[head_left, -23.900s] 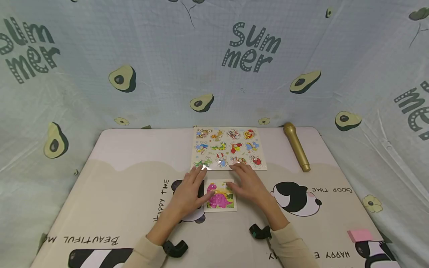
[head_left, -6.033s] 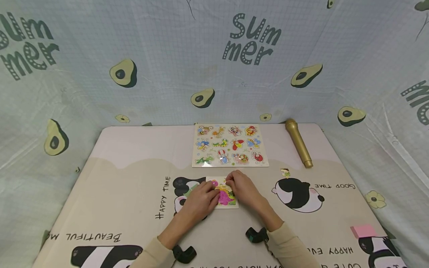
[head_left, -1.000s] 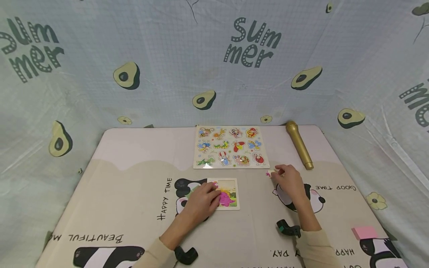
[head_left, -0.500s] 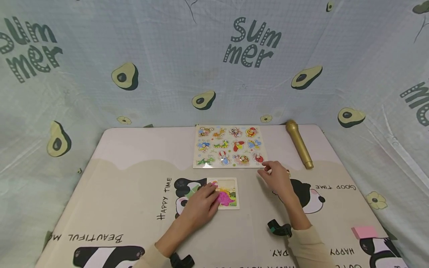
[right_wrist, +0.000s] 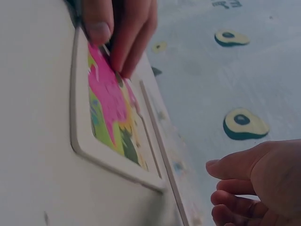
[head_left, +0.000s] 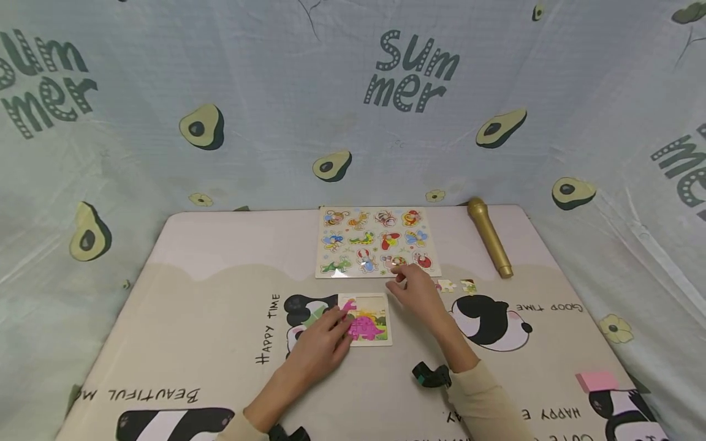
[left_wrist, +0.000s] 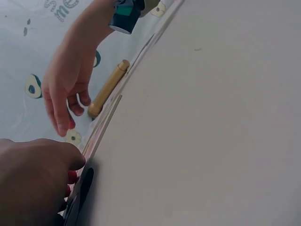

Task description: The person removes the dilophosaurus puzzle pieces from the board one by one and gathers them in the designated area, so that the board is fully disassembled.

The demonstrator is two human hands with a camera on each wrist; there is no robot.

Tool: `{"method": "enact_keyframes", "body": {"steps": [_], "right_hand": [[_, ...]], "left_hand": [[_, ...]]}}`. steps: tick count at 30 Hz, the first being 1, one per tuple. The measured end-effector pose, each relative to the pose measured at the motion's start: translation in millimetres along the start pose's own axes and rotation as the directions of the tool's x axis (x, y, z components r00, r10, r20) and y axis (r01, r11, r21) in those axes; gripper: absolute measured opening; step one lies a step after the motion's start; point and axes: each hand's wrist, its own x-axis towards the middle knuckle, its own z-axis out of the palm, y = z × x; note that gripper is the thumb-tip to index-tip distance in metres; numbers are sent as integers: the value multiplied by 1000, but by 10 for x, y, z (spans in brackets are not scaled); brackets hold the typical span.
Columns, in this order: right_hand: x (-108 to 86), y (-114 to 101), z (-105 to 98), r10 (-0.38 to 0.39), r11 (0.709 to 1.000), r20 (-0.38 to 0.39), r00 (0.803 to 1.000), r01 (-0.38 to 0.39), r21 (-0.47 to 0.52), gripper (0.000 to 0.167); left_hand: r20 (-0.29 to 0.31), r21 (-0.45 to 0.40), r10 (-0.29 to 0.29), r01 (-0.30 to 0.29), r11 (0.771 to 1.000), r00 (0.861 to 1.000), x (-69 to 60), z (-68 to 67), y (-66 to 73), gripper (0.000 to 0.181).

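A small dinosaur jigsaw puzzle (head_left: pixel 366 327) lies in a pale frame at the middle of the table; a bare strip shows along its upper part. My left hand (head_left: pixel 322 343) rests on its left side, fingers extended over the picture. In the right wrist view, the thumb and fingers of that left hand (right_wrist: pixel 124 28) touch the puzzle's far end. Above its upper right corner hovers my right hand (head_left: pixel 419 297), fingers loosely bent, nothing visible between them. Two loose puzzle pieces, one with pink (head_left: pixel 445 286) and one green and brown (head_left: pixel 469 286), lie to its right.
Behind the puzzle lies a larger board with insect pictures (head_left: pixel 377 242). A gold microphone (head_left: pixel 489 237) lies at the back right. Near the right edge sits a pink block (head_left: pixel 597 381). Printed curtains stand around the table's back and sides.
My right hand has let go of the pink puzzle piece and moved left to the puzzle. Six seconds ago only one loose piece showed; now there are two. My left hand stays on the puzzle.
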Motion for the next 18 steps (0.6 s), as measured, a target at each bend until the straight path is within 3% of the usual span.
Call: {"method": "enact_keyframes", "body": {"steps": [11, 18], "right_hand": [[-23, -206, 231, -46, 999, 54, 997, 44, 24, 33], [-59, -287, 368, -94, 995, 118, 989, 90, 41, 17]], "left_hand": [[-40, 27, 23, -22, 999, 999, 1, 40, -30, 31], [-26, 18, 4, -3, 1000, 1000, -23, 20, -28, 31]]}}
